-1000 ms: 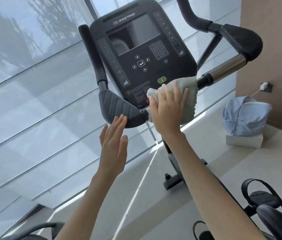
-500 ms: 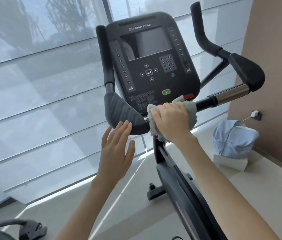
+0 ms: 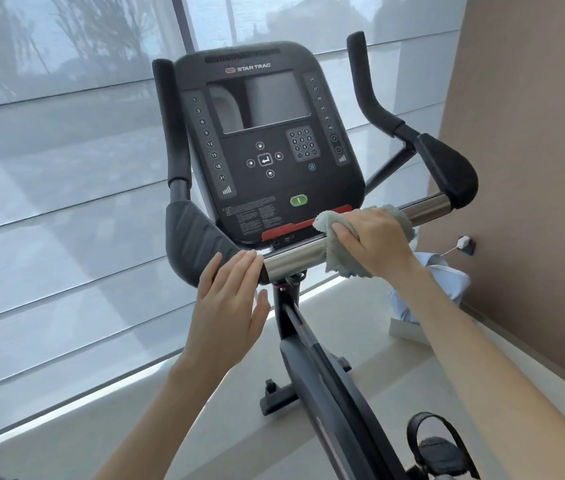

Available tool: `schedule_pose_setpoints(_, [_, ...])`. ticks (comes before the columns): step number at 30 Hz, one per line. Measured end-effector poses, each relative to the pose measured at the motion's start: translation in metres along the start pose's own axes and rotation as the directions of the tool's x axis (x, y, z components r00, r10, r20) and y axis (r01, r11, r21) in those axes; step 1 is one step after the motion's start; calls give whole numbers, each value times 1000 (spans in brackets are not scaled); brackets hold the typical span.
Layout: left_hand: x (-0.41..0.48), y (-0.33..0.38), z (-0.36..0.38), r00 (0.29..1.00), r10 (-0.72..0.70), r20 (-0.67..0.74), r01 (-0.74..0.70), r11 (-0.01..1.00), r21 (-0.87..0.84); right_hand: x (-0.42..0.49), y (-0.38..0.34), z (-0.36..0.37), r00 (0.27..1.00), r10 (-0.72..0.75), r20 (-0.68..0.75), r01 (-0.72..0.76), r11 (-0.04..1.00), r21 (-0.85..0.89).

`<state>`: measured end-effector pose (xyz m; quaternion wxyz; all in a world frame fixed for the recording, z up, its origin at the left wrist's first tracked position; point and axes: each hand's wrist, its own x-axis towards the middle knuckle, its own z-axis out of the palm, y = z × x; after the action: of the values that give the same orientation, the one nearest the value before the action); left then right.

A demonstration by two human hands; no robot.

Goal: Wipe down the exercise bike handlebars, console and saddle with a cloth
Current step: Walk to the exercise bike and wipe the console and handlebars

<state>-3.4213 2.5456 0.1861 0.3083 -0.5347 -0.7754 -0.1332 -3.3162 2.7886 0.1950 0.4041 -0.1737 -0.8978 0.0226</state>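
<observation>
Your right hand [image 3: 374, 242] clamps the cloth [image 3: 338, 261] around the chrome bar [image 3: 294, 259], whose long axis runs left-low to right-high. Your left hand [image 3: 229, 306], open and empty, hovers just beside the bar's left end.
</observation>
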Motion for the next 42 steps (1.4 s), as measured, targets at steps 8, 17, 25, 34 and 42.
schedule_pose_setpoints(8, [-2,5,8,997,-28,-67,27,1000,-17,2,-42,16,985,174,-13,-175,982,-70])
schedule_pose_setpoints(17, [-2,2,3,996,-23,-88,17,998,-67,-39,-16,31,978,-50,-205,64,996,60])
schedule_pose_setpoints(25, [-26,-10,-1,993,-59,-98,58,998,-11,-36,-65,46,936,209,-281,-154,966,207])
schedule_pose_setpoints(34, [-28,-14,0,993,-59,-100,61,998,17,-21,-94,37,980,-158,-124,164,986,36])
schedule_pose_setpoints(42, [-29,-16,-4,994,-62,-85,61,998,-9,19,-30,6,956,237,170,-202,959,-199])
